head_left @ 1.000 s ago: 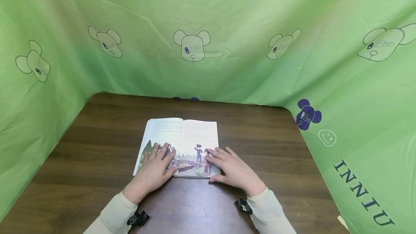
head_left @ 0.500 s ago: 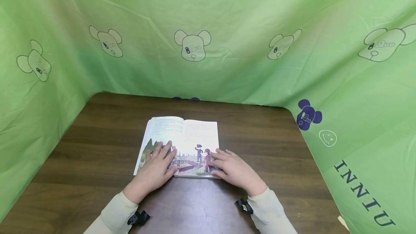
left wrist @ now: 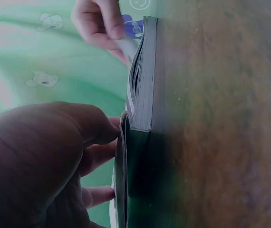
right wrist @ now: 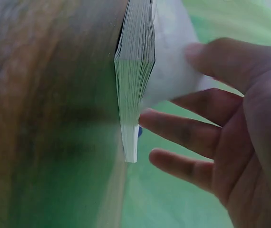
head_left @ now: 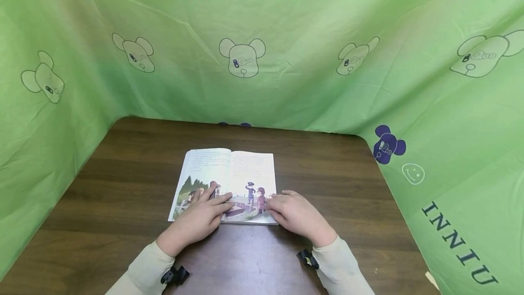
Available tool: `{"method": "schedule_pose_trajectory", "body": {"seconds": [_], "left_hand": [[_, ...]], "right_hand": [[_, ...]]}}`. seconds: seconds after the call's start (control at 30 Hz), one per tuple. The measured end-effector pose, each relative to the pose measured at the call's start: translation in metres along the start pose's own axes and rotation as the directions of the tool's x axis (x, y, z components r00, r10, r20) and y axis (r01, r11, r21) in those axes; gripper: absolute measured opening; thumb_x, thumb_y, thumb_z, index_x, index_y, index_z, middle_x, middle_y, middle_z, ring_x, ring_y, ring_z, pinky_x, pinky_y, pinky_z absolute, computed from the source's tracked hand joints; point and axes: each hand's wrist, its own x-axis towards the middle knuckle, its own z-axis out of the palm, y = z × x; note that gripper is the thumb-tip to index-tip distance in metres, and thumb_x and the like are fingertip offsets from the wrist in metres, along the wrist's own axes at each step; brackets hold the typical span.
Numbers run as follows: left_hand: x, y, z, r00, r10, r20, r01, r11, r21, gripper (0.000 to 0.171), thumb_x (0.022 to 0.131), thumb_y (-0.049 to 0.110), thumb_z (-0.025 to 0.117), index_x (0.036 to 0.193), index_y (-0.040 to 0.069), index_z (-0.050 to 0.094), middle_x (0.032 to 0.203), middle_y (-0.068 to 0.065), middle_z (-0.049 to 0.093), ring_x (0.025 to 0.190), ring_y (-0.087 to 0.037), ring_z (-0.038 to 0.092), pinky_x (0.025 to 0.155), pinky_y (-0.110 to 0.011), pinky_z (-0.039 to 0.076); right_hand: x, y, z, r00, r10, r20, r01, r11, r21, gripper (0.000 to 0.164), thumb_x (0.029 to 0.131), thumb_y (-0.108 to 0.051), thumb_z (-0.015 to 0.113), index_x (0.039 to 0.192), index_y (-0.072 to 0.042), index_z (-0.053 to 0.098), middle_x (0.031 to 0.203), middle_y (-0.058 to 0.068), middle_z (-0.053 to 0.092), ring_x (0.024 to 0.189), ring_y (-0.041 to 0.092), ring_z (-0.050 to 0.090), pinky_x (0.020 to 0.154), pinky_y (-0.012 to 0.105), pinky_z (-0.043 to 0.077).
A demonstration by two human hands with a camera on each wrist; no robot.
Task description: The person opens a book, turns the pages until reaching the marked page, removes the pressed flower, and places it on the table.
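Note:
An illustrated book [head_left: 251,165] lies open on the brown wooden table. My left hand [head_left: 196,222] rests on the lower left page with its fingers spread, the fingertips reaching over the centre fold. At the lower right corner my right hand [head_left: 302,217] pinches a page between thumb and forefinger. That lifted page [right wrist: 171,66] curves away from the thick page block [right wrist: 135,71] in the right wrist view, the other fingers held apart from each other. From the left wrist view, the left thumb [left wrist: 95,126] sits at the thin left stack's edge.
The wooden table [head_left: 327,167] extends around the book on every side. A green curtain [head_left: 286,94] printed with bear heads hangs behind and along both sides of it. A black wrist camera [head_left: 175,276] is strapped on the left sleeve, another camera [head_left: 307,259] on the right.
The right hand's fingers have drawn together on the page corner, which is now lifted and bent. The left hand's fingers have turned rightward, across the fold.

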Motion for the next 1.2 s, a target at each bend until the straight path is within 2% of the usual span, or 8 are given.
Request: {"method": "schedule_pose_trajectory", "body": {"seconds": [0.13,0.33,0.43,0.57,0.7,0.87,1.03,1.2], "left_hand": [[-0.0006,0.0004,0.0015,1.0,-0.004,0.004,0.005,1.0,-0.029,0.039,0.103,0.024,0.055,0.141,0.027,0.065,0.157,0.008,0.049,0.155,-0.039,0.025,0.116,-0.073,0.022],[-0.0017,0.0018,0.0002,1.0,0.006,0.002,-0.006,0.999,-0.033,0.042,0.103,0.041,0.058,0.141,0.025,0.064,0.159,0.006,0.047,0.155,-0.04,0.024,0.115,-0.075,0.021],[-0.0019,0.0025,-0.0009,1.0,0.011,-0.006,-0.011,1.0,-0.02,0.047,0.099,0.049,0.062,0.14,0.025,0.065,0.158,0.005,0.048,0.154,-0.041,0.025,0.114,-0.075,0.022],[-0.0016,0.0027,-0.001,1.0,0.011,-0.023,-0.011,1.0,0.003,0.051,0.095,0.053,0.066,0.139,0.027,0.066,0.157,0.005,0.05,0.153,-0.04,0.028,0.114,-0.075,0.023],[-0.0007,0.002,0.0008,0.999,0.009,-0.044,-0.008,1.0,0.029,0.052,0.094,0.055,0.067,0.139,0.028,0.066,0.155,0.006,0.052,0.152,-0.039,0.031,0.114,-0.074,0.024],[0.0,0.0021,0.0017,0.998,0.006,-0.066,-0.004,0.999,0.033,0.049,0.094,0.052,0.068,0.137,0.029,0.068,0.153,0.006,0.054,0.151,-0.039,0.033,0.113,-0.075,0.024],[0.0016,0.0021,0.0007,0.995,-0.003,-0.096,0.004,1.0,0.011,0.042,0.096,0.047,0.068,0.132,0.027,0.071,0.148,0.006,0.059,0.149,-0.038,0.038,0.112,-0.075,0.027],[0.0043,0.0012,-0.0013,0.981,-0.018,-0.193,0.017,1.0,-0.009,0.046,0.096,0.039,0.07,0.135,0.014,0.068,0.143,-0.006,0.063,0.141,-0.036,0.049,0.111,-0.066,0.037]], "right_hand": [[0.0014,-0.0001,0.0009,0.996,-0.005,-0.092,0.0,0.999,-0.049,0.011,0.097,-0.019,0.068,0.105,-0.023,0.073,0.096,-0.014,0.075,0.088,0.007,0.072,0.088,0.037,0.056],[0.0013,0.0006,0.0012,0.975,-0.032,-0.219,0.013,0.996,-0.09,0.012,0.096,-0.023,0.069,0.107,-0.024,0.074,0.095,-0.017,0.076,0.084,0.003,0.072,0.078,0.031,0.056],[0.0021,0.0018,0.001,0.951,-0.075,-0.3,0.048,0.994,-0.099,0.009,0.097,-0.025,0.069,0.105,-0.022,0.073,0.093,-0.014,0.075,0.085,0.005,0.072,0.078,0.032,0.056],[0.0035,0.0035,0.0004,0.914,-0.149,-0.377,0.115,0.987,-0.113,0.016,0.104,-0.024,0.059,0.106,-0.016,0.073,0.097,-0.008,0.076,0.09,0.01,0.074,0.082,0.035,0.057],[0.0046,0.004,-0.001,0.881,-0.212,-0.423,0.171,0.976,-0.133,0.028,0.109,-0.023,0.05,0.108,-0.011,0.075,0.103,-0.002,0.077,0.094,0.014,0.074,0.084,0.037,0.058],[0.006,0.0033,-0.0028,0.854,-0.253,-0.455,0.204,0.967,-0.155,0.026,0.108,-0.02,0.052,0.109,-0.009,0.075,0.105,0.001,0.077,0.096,0.017,0.074,0.085,0.038,0.058],[0.0077,0.0037,-0.0041,0.852,-0.208,-0.481,0.154,0.977,-0.151,0.024,0.105,-0.018,0.057,0.113,-0.006,0.075,0.114,0.006,0.076,0.106,0.025,0.073,0.089,0.042,0.057],[0.0065,0.0051,-0.0035,0.865,-0.087,-0.494,0.038,0.993,-0.109,0.027,0.102,-0.02,0.06,0.122,-0.006,0.072,0.127,0.009,0.072,0.116,0.03,0.068,0.096,0.046,0.054]]}}
